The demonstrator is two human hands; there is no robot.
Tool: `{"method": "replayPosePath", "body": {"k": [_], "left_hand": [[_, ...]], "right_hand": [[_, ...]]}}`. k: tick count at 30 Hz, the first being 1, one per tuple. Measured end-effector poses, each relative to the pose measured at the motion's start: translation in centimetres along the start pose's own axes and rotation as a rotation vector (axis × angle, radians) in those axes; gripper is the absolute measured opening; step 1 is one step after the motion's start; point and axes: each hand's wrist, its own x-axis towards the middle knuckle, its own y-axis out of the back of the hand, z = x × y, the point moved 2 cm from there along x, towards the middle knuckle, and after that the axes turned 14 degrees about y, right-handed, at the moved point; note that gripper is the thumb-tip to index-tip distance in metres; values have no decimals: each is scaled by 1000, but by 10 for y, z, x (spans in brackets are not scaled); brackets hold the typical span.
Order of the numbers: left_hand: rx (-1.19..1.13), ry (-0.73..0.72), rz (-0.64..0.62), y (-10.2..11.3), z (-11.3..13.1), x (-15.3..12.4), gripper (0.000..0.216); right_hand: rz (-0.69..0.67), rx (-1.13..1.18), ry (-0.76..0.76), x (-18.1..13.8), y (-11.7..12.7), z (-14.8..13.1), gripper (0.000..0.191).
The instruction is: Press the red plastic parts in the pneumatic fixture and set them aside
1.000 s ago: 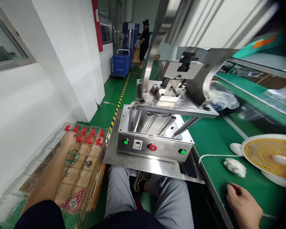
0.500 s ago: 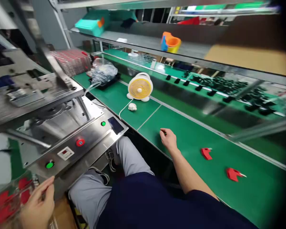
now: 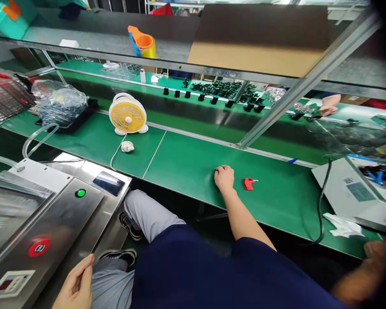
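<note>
My right hand (image 3: 224, 177) rests on the green belt (image 3: 186, 167), knuckles up and fingers curled under; what they cover is hidden. A small red plastic part (image 3: 249, 183) lies on the belt just right of that hand, not touching it. My left hand (image 3: 75, 285) is low at the bottom left beside the front edge of the steel press machine (image 3: 61, 214), fingers loosely apart and empty, above my grey-trousered knee.
A yellow desk fan (image 3: 128, 115) and a bagged bundle on a black tray (image 3: 62, 103) stand at the back left. A phone (image 3: 109, 183) lies on the machine by its green button (image 3: 80, 193). A white device (image 3: 350, 193) and black cable (image 3: 321, 206) sit right. Another person's blurred arm (image 3: 373, 266) shows bottom right.
The view has swung right from the tray of red parts to the belt. My left hand left the tray and came near my knee. One red part now lies beside my right hand.
</note>
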Motion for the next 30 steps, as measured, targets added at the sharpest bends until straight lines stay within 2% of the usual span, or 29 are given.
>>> {"method": "replayPosePath", "body": {"k": [6, 8, 10, 12, 14, 18, 21, 25, 30], "left_hand": [[-6, -10, -24, -11, -19, 9, 48], [-51, 22, -47, -14, -24, 9, 48], [-93, 31, -79, -18, -23, 8, 47], [-121, -1, -106, -23, -16, 6, 44], [-125, -73, -111, -27, -3, 2, 39], [-109, -271, -88, -33, 36, -9, 28], [-126, -356, -94, -37, 65, -20, 25], [-215, -379, -99, -40, 91, -29, 34], [-239, -459, -27, -29, 103, -35, 40]], "right_hand": [[49, -21, -128, -10, 0, 7, 38], [33, 32, -89, -7, -2, 6, 36], [18, 154, 8, -3, -6, -8, 35], [5, 314, 123, -2, -12, -40, 33], [14, 503, 283, -9, -16, -90, 31], [122, 922, 869, -45, 2, -211, 18], [154, 1124, 1223, -77, 31, -280, 11], [177, 1282, 1491, -108, 57, -332, 14], [250, 1438, 1610, -132, 66, -367, 20]]}}
